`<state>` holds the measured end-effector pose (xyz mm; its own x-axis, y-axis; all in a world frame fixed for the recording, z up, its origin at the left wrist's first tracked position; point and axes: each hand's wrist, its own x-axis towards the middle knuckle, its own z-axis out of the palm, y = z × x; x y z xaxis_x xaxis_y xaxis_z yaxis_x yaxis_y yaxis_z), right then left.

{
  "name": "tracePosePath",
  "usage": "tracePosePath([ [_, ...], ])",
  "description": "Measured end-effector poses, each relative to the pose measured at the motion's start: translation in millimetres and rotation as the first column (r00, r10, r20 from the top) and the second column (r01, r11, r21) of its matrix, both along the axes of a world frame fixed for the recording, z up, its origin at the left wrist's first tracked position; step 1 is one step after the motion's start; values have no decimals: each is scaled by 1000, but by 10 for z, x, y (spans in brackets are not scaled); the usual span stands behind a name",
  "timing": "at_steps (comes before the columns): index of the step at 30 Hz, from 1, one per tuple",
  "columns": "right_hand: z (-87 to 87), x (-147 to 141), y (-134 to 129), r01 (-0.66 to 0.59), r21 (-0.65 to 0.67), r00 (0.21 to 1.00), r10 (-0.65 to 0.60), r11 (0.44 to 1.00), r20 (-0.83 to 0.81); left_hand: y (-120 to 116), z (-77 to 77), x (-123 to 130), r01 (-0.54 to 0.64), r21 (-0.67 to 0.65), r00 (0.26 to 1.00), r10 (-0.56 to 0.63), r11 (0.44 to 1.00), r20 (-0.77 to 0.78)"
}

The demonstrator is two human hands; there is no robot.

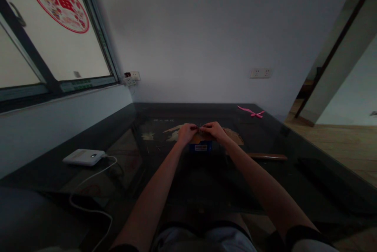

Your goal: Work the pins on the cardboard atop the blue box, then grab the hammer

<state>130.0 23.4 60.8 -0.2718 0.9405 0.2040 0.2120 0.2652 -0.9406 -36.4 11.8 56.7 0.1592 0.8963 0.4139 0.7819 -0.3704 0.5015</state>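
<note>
Both my arms reach out over a dark glass table [294, 142]. My left hand [186, 133] and my right hand [215, 130] meet at the fingertips, pinching a small dark item [200, 129] between them; it is too small and dim to name. Just under the hands stands a small blue box [200, 148] with a white and red label. A tan, cardboard-like sheet [234, 135] lies beneath and beside the hands.
A pink ribbon [252, 112] lies at the table's far right. A brown stick-like object [266, 157] rests right of my right forearm. A white device [84, 157] with a white cable [88, 195] sits at the left. A window is at left, a doorway at right.
</note>
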Motion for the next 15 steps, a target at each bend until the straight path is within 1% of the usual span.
tracePosePath([
  [6,29,-31,-2,-14,-55,999,12,998,-35,43,3,-19,16,-41,989,-10,999,145],
  [9,36,-38,23,-10,-75,999,8,997,-31,110,9,-48,58,-55,960,-41,997,278],
  [12,27,-34,53,2,-77,1000,-3,997,-11,152,-3,-88,109,-65,890,-68,992,451],
  [15,5,-30,64,10,-64,1000,-9,998,19,124,-33,-184,156,-103,784,-60,982,618],
])
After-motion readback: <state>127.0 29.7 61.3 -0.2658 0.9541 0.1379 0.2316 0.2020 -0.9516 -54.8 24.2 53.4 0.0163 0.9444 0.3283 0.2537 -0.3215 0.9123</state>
